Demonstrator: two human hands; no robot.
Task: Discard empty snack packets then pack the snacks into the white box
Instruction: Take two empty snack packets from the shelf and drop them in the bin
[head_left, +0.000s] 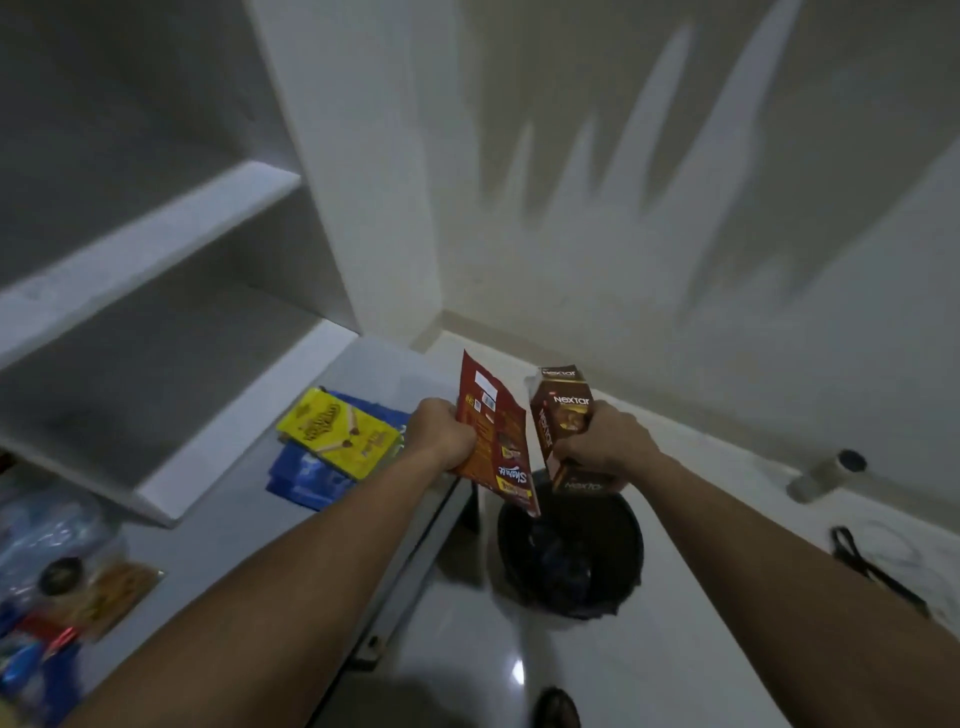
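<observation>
My left hand (445, 432) grips a flat red snack packet (497, 441) by its edge, upside down. A brown Nextar box (563, 415) is clutched in my right hand (605, 441). Both are held just above the rim of a black waste bin (571, 551) lined with a dark bag, standing on the floor. On the white desk (223, 525) to the left lie a yellow snack packet (337, 431) on top of blue packets (306, 480). No white box is in view.
White shelves (156, 244) rise over the desk at left. More snack packets and a plastic bag (57, 571) crowd the lower left corner. A black cable (872, 571) and a grey tube (826, 475) lie on the floor at right by the wall.
</observation>
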